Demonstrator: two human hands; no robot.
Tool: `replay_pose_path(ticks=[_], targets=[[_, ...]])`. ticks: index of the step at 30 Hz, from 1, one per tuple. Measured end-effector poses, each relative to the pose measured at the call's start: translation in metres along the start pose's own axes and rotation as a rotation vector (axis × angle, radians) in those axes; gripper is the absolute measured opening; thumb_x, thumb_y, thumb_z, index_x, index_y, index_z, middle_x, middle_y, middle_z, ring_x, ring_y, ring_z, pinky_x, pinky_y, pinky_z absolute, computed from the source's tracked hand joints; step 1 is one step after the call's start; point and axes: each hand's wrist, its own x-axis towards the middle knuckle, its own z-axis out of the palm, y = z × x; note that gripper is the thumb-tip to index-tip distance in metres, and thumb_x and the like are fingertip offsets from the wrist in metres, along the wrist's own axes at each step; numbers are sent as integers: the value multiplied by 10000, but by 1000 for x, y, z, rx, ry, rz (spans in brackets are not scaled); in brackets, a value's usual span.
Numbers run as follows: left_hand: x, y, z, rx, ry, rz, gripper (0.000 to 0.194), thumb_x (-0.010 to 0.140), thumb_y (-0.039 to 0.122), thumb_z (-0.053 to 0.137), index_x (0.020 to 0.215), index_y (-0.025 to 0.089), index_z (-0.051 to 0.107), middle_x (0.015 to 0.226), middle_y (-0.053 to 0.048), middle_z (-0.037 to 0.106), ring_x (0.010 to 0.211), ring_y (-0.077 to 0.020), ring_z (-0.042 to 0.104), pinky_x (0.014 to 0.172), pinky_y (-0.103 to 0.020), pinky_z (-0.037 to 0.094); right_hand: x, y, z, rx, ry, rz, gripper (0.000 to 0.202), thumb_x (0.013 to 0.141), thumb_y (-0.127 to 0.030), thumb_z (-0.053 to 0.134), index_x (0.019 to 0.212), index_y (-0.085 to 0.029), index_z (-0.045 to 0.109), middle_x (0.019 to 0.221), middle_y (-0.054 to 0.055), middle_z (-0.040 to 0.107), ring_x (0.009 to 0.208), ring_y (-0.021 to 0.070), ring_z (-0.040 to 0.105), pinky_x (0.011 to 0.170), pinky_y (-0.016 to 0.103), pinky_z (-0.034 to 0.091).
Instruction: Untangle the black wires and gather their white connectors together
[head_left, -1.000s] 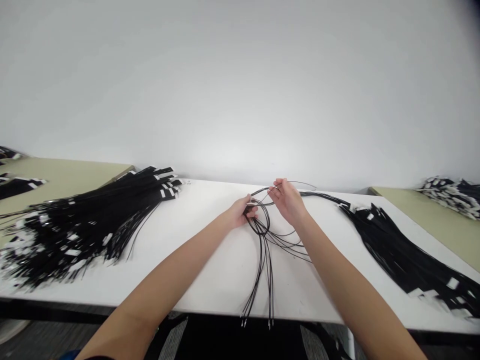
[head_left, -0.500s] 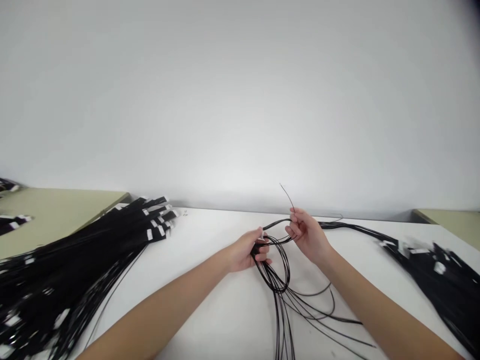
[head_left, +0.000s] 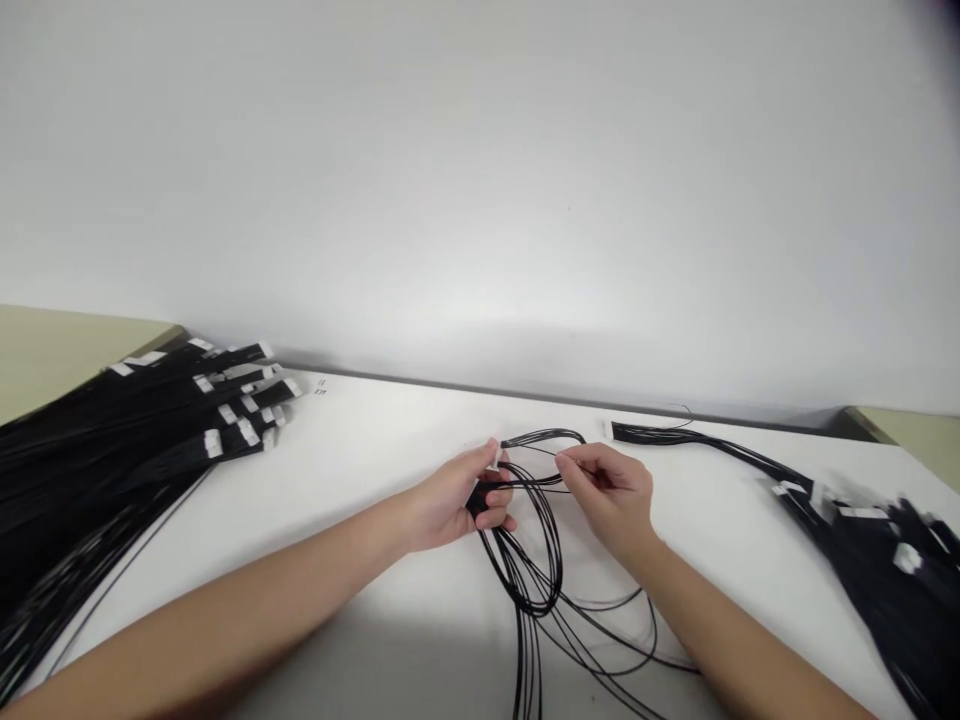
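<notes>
At the middle of the white table, my left hand (head_left: 469, 495) is closed around a white connector (head_left: 496, 457) and the black wires (head_left: 553, 545) beside it. These wires loop out to the right of the hand, and their loose lengths hang down over the table. My right hand (head_left: 611, 490) is closed in a pinch on a single thin black wire (head_left: 541, 450), just right of the connector. The tip of that wire is hidden by the fingers or too fine to make out.
A big pile of black wire bundles (head_left: 112, 470) with white connectors lies at the left. Another wire pile (head_left: 862, 580) lies at the right, one bundle (head_left: 675, 436) reaching from it toward the middle. A pale wall (head_left: 480, 200) rises behind the white table (head_left: 390, 420).
My right hand has lowered and turned, its fingers now pointing left toward the connector; the wire end no longer sticks up above it. The whole view has shifted, and both hands appear further left.
</notes>
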Motion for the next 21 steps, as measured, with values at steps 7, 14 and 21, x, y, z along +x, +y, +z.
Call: replay_pose_path(ticks=[7,14,21], targets=[[0,1,4,28,22,-11,369,891,574,441,867,206,438,539,87,397,385,-44,337,728,-332,473,2,-3,1,-133,-60,-150,111,747,-99,647,677,-180,617,503,-68,326,450,54,321,437,200,273],[0,0,4,65,40,13,374,875,586,460,880,214,418,538,95,394,378,-41,322,726,-340,472,3,-5,1,-197,-56,-171,125,784,-131,617,673,-177,585,498,-73,290,443,57,300,423,195,280],[-2,-1,7,110,27,48,383,863,586,481,855,208,424,543,86,394,397,-52,364,686,-318,465,3,-7,5,-278,-30,-237,80,810,-142,593,743,-185,597,511,-57,362,449,71,339,423,206,308]])
